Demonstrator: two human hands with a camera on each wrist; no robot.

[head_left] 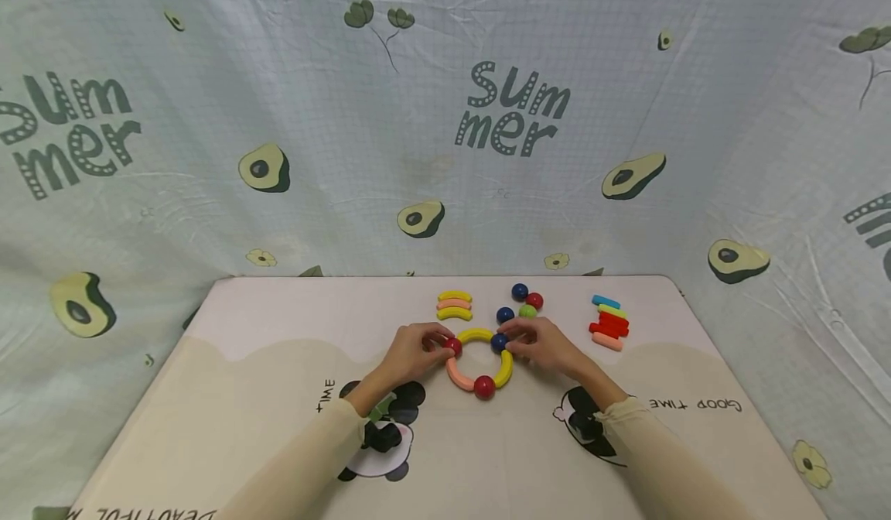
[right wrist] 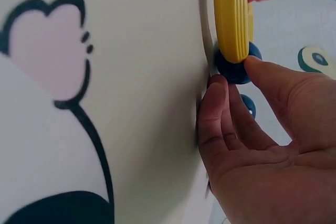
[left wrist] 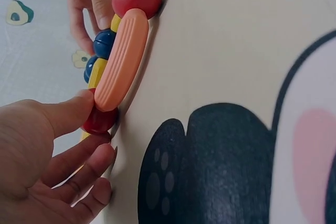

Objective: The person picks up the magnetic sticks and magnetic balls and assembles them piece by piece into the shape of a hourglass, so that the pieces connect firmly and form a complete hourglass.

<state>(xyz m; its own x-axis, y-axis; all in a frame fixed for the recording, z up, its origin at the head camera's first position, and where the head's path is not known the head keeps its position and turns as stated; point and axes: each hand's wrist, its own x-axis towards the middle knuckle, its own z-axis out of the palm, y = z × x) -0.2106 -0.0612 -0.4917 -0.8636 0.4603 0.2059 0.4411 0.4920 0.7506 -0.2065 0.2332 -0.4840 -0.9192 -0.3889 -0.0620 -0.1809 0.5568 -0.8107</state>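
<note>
Yellow far arc (head_left: pixel 476 335) runs lengthwise left to right; I confirm the left hand (head_left: pixel 420 347) pinches the red ball (head_left: pixel 453 347) at its left end, the right hand (head_left: pixel 541 345) the blue ball (head_left: pixel 498 342) at its right end.

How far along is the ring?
Done: the ring looks closed, three curved rods alternating with three balls. In hand: left grip pinches the ring's left red ball, right grip its blue ball. Remaining: possibly just letting go; spare curved rods, loose balls and other rods lie outside.
</note>
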